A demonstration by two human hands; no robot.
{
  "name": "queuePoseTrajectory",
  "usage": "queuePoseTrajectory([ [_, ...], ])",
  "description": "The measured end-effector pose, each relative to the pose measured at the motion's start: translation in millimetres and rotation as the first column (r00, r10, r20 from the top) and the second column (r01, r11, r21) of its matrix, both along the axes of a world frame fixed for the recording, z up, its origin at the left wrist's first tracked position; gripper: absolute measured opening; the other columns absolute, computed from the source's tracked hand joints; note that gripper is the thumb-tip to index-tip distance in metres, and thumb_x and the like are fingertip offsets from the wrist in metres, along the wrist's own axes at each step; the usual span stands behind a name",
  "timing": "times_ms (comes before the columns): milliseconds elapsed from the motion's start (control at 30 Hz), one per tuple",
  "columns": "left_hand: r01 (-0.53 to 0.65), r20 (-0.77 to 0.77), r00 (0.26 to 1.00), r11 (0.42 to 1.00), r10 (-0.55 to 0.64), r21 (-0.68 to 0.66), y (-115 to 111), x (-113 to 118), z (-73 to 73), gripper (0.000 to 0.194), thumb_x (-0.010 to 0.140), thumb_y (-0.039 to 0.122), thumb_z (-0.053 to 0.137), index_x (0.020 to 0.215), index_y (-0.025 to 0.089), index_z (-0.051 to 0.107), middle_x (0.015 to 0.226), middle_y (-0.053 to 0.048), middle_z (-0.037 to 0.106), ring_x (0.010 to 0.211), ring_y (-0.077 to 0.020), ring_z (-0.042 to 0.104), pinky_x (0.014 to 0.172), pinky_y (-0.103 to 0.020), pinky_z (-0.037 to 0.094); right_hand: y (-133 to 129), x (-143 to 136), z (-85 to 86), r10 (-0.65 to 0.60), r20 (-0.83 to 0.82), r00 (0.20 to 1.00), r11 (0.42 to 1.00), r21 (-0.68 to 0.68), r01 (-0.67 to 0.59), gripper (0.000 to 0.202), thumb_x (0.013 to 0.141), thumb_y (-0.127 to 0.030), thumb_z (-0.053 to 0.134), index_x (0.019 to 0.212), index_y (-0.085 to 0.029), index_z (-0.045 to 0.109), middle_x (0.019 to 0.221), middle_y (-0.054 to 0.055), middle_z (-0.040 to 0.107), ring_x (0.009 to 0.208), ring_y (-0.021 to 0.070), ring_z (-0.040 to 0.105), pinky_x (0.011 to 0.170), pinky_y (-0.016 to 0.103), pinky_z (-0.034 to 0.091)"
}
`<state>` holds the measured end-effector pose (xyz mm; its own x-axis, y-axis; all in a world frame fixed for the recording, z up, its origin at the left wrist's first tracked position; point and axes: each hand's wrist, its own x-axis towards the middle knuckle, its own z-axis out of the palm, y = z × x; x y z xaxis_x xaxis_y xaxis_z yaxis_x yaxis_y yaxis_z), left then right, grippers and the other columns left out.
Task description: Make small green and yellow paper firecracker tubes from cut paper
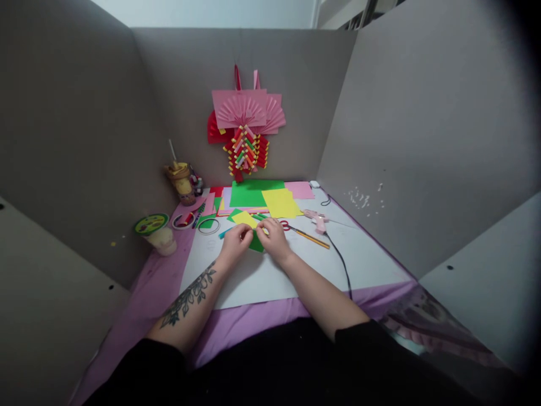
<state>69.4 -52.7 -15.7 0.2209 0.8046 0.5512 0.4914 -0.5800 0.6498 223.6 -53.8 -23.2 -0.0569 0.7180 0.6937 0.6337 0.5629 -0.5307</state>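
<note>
My left hand (237, 239) and my right hand (274, 239) meet over the white sheet on the table, fingertips pinched close together. Between them is a piece of green paper (256, 245), its lower corner hanging below the fingers. Both hands look closed on its upper edge, though the fingers cover part of it. Just beyond them lie a yellow paper piece (244, 218) and green rolled tubes (260, 216). A blue stick-like item (225, 232) rests beside my left hand. Scissors with red handles (285, 225) lie right of my right hand.
A pink glue gun (320, 222) with a black cord and a yellow-orange pencil-like stick (313, 239) lie on the right. Colored paper sheets (253, 194) are stacked behind. A tape ring (209, 226), a lidded cup (163, 239) and a drink cup (183, 186) stand left. Paper decorations (245, 121) hang on the grey partition.
</note>
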Motion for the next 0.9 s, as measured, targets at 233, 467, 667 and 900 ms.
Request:
queuePoseTrajectory([
  [233,-0.040,-0.013,0.999,0.999,0.039,-0.025,-0.5,0.8,0.7,0.013,0.083,0.022,0.051,0.076,0.017,0.061,0.071,-0.001,0.063,0.065,-0.0134,0.055,0.062,-0.025,0.043,-13.3,-4.9,4.8,-0.104,0.127,0.986,0.988,0.124,0.089,0.009,0.086,-0.024,0.055,0.086,-0.023,0.064,0.098,0.009,0.065,0.101,0.0266,0.050,0.092,0.044,0.034],
  [467,-0.044,-0.072,0.996,0.998,0.047,0.041,-1.3,-1.5,1.0,0.013,0.084,0.021,0.052,0.078,0.017,0.063,0.074,-0.002,0.064,0.067,-0.0138,0.056,0.065,-0.025,0.044,-17.3,-7.0,4.0,-0.199,0.282,0.939,0.973,0.169,0.155,0.015,0.091,-0.028,0.053,0.087,-0.022,0.067,0.099,0.007,0.067,0.102,0.0249,0.048,0.091,0.042,0.029],
  [667,-0.003,-0.172,0.985,0.992,0.024,0.126,-0.7,-4.1,-0.6,0.014,0.085,0.019,0.051,0.082,0.016,0.064,0.078,-0.005,0.066,0.071,-0.0155,0.058,0.069,-0.027,0.046,-18.0,-5.6,6.5,-0.189,0.327,0.926,0.978,0.148,0.148,0.016,0.091,-0.027,0.054,0.086,-0.022,0.068,0.099,0.006,0.068,0.102,0.0236,0.048,0.090,0.041,0.028],
  [900,0.027,-0.218,0.976,0.989,0.005,0.145,1.6,-4.7,-2.5,0.015,0.085,0.019,0.049,0.082,0.017,0.064,0.079,-0.005,0.065,0.073,-0.0163,0.057,0.071,-0.027,0.045,-15.0,-3.9,8.2,-0.105,0.208,0.973,0.994,0.038,0.099,0.012,0.086,-0.023,0.058,0.083,-0.021,0.069,0.095,0.006,0.068,0.099,0.0230,0.050,0.089,0.039,0.032],
])
